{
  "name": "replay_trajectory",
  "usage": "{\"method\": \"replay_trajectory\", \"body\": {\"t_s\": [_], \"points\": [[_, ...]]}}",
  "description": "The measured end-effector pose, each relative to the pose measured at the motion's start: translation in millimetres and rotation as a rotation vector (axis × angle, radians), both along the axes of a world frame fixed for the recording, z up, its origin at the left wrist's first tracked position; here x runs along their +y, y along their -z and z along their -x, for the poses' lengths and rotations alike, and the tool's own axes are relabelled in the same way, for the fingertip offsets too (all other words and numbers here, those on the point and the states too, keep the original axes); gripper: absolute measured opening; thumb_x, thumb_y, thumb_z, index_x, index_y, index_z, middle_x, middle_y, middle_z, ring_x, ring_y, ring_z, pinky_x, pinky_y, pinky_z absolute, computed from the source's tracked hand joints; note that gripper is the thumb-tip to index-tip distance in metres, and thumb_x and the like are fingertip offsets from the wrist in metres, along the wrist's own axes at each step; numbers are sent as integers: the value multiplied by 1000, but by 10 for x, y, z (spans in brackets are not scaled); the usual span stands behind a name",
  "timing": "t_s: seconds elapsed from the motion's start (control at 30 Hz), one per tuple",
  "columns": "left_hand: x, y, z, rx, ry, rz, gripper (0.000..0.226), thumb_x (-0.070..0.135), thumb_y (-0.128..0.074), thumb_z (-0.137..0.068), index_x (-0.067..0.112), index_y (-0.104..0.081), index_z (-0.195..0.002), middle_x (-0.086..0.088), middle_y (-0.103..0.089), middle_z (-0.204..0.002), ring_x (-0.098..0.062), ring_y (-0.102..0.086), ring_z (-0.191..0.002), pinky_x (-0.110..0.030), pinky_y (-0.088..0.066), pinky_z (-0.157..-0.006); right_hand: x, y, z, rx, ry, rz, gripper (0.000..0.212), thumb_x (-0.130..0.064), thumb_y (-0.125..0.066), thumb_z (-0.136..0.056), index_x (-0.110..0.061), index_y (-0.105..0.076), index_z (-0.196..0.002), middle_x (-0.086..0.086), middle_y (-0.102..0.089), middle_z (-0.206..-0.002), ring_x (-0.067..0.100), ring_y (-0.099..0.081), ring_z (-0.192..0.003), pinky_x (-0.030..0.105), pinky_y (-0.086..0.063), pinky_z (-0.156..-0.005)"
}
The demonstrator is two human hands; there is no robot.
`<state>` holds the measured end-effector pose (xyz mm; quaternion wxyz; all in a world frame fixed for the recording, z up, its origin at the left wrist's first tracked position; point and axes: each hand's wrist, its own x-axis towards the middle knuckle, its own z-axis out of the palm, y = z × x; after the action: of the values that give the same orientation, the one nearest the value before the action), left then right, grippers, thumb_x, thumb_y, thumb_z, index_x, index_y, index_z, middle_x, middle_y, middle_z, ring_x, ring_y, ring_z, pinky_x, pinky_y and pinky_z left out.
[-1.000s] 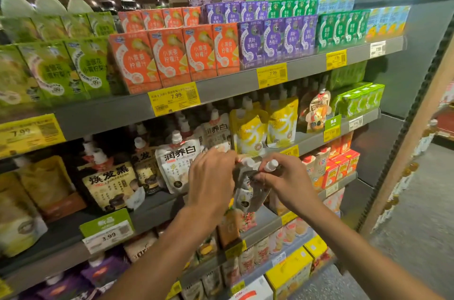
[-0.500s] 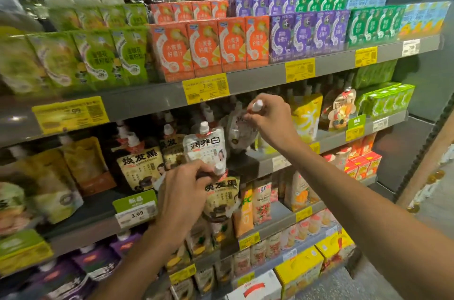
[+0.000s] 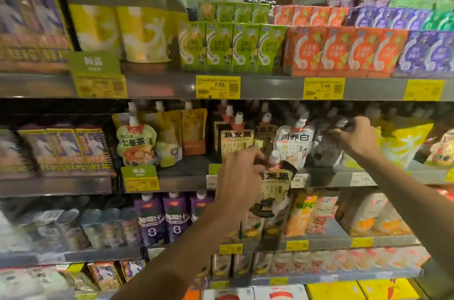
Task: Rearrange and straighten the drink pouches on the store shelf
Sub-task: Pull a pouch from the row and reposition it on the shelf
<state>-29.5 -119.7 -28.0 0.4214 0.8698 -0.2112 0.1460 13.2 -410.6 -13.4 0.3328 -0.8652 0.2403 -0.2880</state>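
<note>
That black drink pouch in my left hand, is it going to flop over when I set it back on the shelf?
Probably. The black pouch hangs tilted from the left hand, pinched near its spout, so it looks soft-sided. Its body seems full, likely bottom-heavy. Leaning it against the standing black pouches may help.

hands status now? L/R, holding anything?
Left hand: closed on the black-label pouch, held in front of the shelf edge.
Right hand: closed on the grey pouch on the shelf, gripping near its top.
</note>
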Motion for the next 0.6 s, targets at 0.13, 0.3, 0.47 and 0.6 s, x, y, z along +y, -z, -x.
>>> {"method": "replay_trajectory", "body": {"t_s": [0.13,0.3,0.47,0.6], "points": [[187,-135,-301,-58,-108,72,16,9,-67,-85,20,-72,-96,-1,-75,-95,-13,-69,-90,-37,-59,-75,3,-69,8,0,-35,3,22,-14,-71,-87,4,-61,-93,17,-63,-83,33,-63,-80,29,-40,-59],[171,-349,-533,-168,-106,104,17,8,-68,-85,12,-73,-100,-3,-74,-94,-12,-68,-83,-31,-59,-69,329,-149,309,-168,-28,131,24,-5,-61,-87,-5,-51,-109,9,-52,-100,29,-50,-91,31,-34,-71],[115,-419,-726,-192,-82,125,17,3,-66,-84,15,-72,-96,-4,-73,-96,-16,-68,-91,-26,-57,-74,1227,67,619,-228,-315,126,44,-13,-69,-86,-16,-55,-128,-1,-55,-120,17,-60,-86,8,-40,-64],[99,-423,-639,-235,-1,33,19,2,-66,-85,13,-73,-98,-5,-74,-99,-14,-68,-94,-23,-56,-77,1603,2,257,-151,-412,47,53,-23,-80,-80,-20,-53,-126,-11,-58,-107,14,-59,-97,17,-41,-66]]}}
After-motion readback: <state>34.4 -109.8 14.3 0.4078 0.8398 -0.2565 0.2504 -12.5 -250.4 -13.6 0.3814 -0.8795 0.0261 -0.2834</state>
